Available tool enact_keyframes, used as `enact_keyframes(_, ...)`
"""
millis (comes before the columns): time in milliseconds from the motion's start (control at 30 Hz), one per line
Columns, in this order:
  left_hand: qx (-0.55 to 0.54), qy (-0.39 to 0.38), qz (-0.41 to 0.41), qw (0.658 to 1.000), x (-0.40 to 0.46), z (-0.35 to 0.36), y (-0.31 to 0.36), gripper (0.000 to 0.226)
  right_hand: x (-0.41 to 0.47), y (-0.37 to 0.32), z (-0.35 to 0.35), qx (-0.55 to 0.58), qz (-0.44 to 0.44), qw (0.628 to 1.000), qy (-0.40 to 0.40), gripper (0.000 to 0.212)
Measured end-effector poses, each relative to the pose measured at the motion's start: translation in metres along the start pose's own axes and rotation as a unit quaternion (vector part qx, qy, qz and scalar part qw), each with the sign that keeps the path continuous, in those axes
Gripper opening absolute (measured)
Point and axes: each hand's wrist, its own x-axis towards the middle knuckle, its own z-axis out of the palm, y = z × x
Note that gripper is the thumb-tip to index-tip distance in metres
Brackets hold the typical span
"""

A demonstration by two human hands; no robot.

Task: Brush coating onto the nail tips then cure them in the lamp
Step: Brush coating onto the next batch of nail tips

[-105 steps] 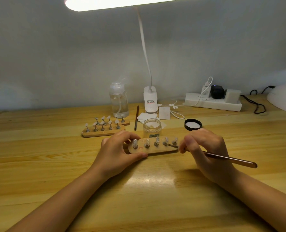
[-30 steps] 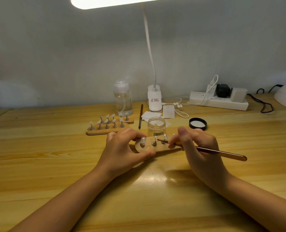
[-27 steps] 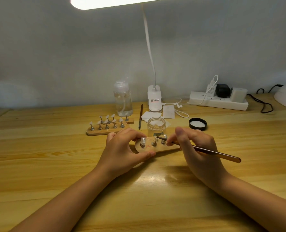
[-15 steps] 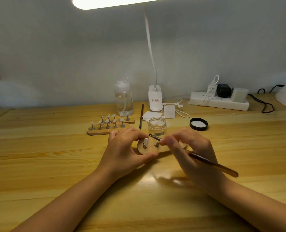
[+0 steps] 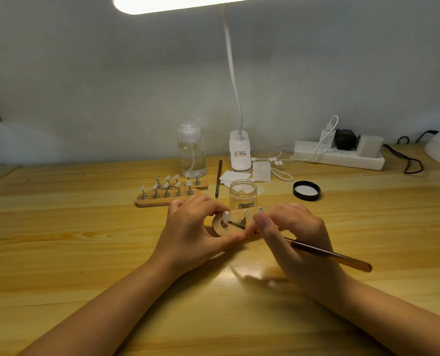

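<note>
1. I saw the left hand (image 5: 193, 227) at frame centre, fingers curled round the end of the wooden nail-tip holder (image 5: 220, 228), thumb beneath.
2. The right hand (image 5: 293, 235) pinched one brush (image 5: 329, 255), its tip over the holder's pegs.
3. Two more holders (image 5: 162, 199) lay behind, upper left of the hands.
4. One open jar (image 5: 242, 192), one lid (image 5: 306, 190).

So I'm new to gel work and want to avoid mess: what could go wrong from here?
The right hand crowds the wooden holder while working the brush, so a finger might smear freshly coated nail tips. The open jar stands uncapped right behind the holder, its lid off to the side; a knock could spill it.
</note>
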Motion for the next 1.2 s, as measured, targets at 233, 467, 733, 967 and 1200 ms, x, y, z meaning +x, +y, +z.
enact_keyframes(233, -0.002, -0.001, 0.003, 1.000, 0.000, 0.000, 0.000, 0.042, 0.000, -0.003, -0.001, 0.012, 0.027, 0.999, -0.019, 0.046)
enact_keyframes(467, -0.055, 0.007, -0.018, 0.998, 0.000, 0.000, 0.001, 0.048, 0.010, 0.004, -0.024, 0.013, 0.052, 0.997, 0.049, 0.035)
enact_keyframes(733, -0.114, 0.055, -0.025, 0.992, -0.002, -0.009, 0.005, 0.057, 0.009, 0.044, -0.067, -0.235, 0.109, 0.965, -0.035, 0.014)
enact_keyframes(967, -0.155, 0.087, -0.043, 0.983, 0.000, -0.012, 0.010, 0.051, 0.005, 0.042, -0.062, -0.275, 0.074, 0.939, -0.195, 0.033)
enact_keyframes(1200, -0.152, 0.080, -0.038, 0.984, 0.001, -0.010, 0.009, 0.048, 0.005, 0.041, -0.061, -0.281, 0.045, 0.924, -0.257, 0.031)
